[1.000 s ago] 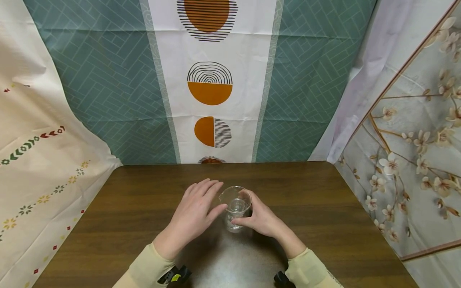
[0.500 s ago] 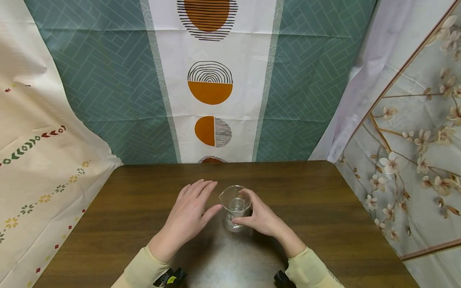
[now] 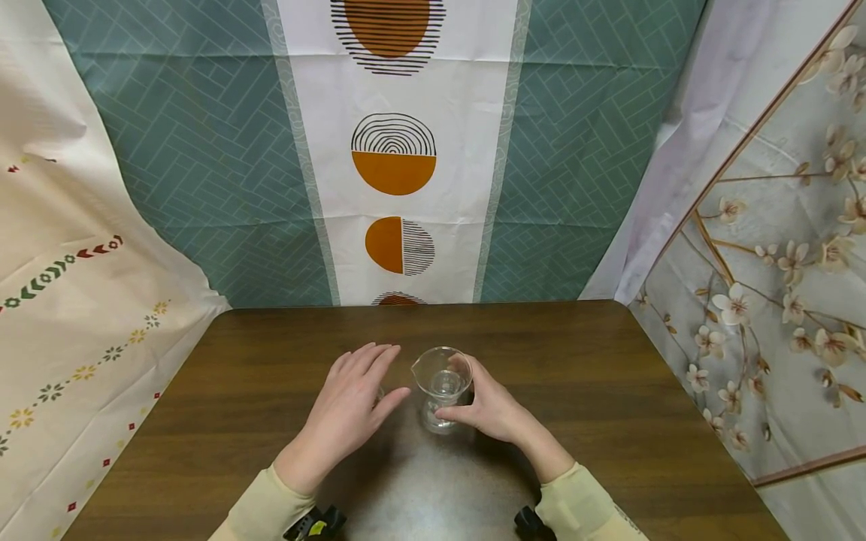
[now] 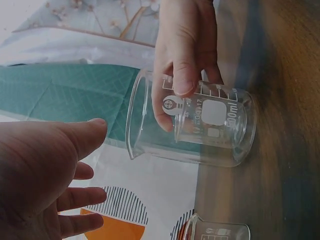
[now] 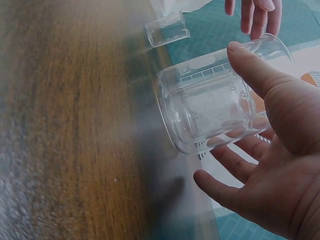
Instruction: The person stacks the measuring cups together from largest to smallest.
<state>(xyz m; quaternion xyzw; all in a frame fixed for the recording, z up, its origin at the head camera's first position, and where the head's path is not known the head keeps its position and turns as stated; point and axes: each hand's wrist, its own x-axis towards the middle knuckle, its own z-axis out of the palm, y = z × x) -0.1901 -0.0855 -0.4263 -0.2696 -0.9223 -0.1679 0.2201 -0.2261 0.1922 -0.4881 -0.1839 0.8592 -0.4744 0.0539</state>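
A large clear glass beaker (image 3: 428, 376) with white markings stands upright on the table in the head view. Inside it sits a smaller beaker (image 5: 212, 107), nested in the right wrist view. My right hand (image 3: 497, 406) grips the large beaker's right side, thumb in front and fingers behind. To the left, my left hand (image 3: 348, 398) is held apart from it, fingers extended and thumb out, with nothing grasped. Another small beaker (image 5: 168, 31) stands on the table by the left hand; the head view has it mostly hidden behind that hand.
The brown wooden table (image 3: 609, 421) extends around both hands. Behind it hangs a green and white curtain (image 3: 568, 150) with orange circles. A cream patterned cloth (image 3: 88, 300) drapes on the left, a floral one (image 3: 764, 315) on the right.
My left hand has drawn back to the left, away from the large beaker, and slightly nearer. A bit of the small beaker's glass now shows beside it. The right hand stays put.
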